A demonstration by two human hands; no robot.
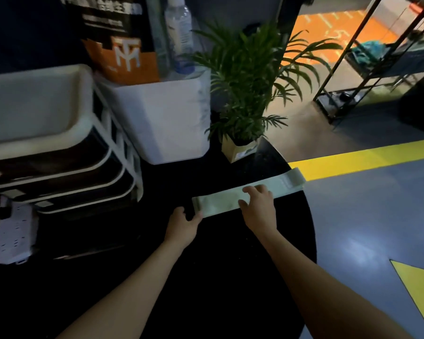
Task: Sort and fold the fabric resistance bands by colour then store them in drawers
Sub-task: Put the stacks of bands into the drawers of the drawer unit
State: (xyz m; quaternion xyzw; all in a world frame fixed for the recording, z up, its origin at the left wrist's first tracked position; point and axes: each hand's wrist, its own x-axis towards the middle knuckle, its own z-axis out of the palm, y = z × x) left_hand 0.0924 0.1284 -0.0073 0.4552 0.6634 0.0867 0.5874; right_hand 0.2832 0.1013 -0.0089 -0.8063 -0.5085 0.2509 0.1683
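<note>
- Currently one pale green band [249,193] lies flat on the round black table [230,253], stretched lengthwise from about 8 o'clock to 2 o'clock; its far end sits at the table edge by the yellow floor stripe [367,159].
- Left hand [182,225]: at the band's near end, thumb and fingers pinching that end.
- Right hand [258,204]: palm down on the band's middle, fingers curled a bit, pressing on the fabric; no pinch visible.
- Drawer unit [66,167]: white frame with dark drawers, at 10 o'clock on the table, well apart from the band.
- White bin [167,118] at 12 o'clock, holding a clear bottle [179,33] and an orange-black board [125,62].
- Potted plant [247,94] at 1 o'clock, just beyond the band.
- White power strip [14,233] at 9 o'clock.
</note>
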